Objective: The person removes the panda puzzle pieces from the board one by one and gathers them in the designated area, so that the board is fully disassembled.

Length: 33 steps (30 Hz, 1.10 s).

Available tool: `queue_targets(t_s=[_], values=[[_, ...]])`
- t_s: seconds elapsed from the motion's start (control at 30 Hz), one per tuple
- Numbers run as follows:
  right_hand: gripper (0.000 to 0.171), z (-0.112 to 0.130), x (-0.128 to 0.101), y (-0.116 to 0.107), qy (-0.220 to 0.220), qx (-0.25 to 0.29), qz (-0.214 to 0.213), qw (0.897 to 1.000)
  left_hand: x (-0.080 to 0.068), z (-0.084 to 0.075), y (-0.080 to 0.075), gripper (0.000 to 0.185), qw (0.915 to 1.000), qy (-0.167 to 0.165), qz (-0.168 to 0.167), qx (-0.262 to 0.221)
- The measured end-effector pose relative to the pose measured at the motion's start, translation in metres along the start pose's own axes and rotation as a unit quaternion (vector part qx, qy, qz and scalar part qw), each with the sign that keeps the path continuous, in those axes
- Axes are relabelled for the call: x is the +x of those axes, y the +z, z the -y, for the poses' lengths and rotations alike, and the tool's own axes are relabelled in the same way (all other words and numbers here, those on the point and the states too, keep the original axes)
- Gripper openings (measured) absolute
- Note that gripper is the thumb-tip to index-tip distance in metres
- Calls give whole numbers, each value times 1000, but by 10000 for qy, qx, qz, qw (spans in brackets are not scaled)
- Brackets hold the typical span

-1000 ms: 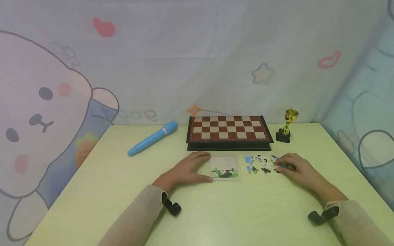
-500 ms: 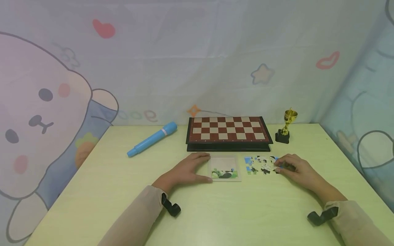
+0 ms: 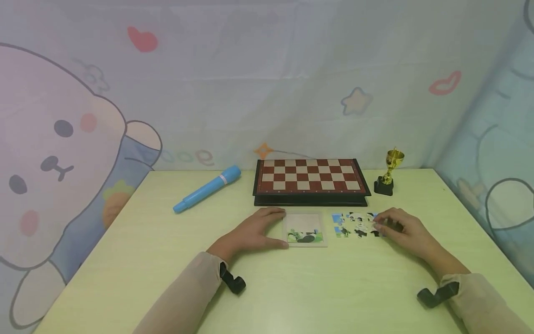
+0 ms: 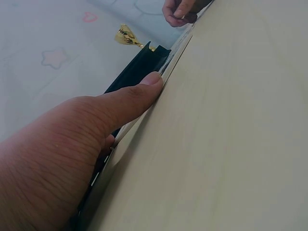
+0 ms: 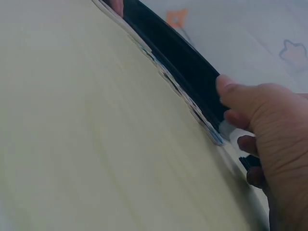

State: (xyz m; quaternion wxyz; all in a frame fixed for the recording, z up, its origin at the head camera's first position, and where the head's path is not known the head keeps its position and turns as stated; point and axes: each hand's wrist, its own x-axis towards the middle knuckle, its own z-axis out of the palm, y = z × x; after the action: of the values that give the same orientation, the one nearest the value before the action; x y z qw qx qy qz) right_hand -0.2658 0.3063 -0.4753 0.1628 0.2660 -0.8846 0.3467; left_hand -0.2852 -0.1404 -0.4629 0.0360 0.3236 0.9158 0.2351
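A shallow square puzzle tray [image 3: 303, 221] lies on the pale green table [image 3: 292, 287], with a strip of panda picture filled in along its near edge. My left hand [image 3: 280, 228] rests flat at the tray's left side; its straight thumb [image 4: 144, 86] touches the tray's edge [image 4: 175, 53]. To the right lies a pile of loose puzzle pieces [image 3: 352, 223]. My right hand [image 3: 378, 225] sits at the pile's right end, fingers curled, pinching a light piece [image 5: 230, 131] between thumb and fingers. Other pieces lie hidden under that hand.
A folded chessboard [image 3: 310, 178] lies just behind the tray and pieces. A small gold trophy [image 3: 390, 172] stands at its right end, and a blue marker [image 3: 207, 188] lies to the back left. A cartoon-printed curtain surrounds the table.
My right hand's fingertips have shifted slightly to the right on the pile of pieces. The left hand and the tray have not moved.
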Motion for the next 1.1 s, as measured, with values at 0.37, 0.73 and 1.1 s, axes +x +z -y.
queue_targets(t_s=[0.37,0.73,1.1], values=[[28,33,31,41,-974,578,-481,9924,1,1,4,95,10000,71,-41,43],[18,92,86,114,-1807,507,933,9778,-2,4,-3,95,9998,43,-51,167],[37,102,86,130,-1573,-354,1324,9780,0,3,0,93,9999,95,-27,104]])
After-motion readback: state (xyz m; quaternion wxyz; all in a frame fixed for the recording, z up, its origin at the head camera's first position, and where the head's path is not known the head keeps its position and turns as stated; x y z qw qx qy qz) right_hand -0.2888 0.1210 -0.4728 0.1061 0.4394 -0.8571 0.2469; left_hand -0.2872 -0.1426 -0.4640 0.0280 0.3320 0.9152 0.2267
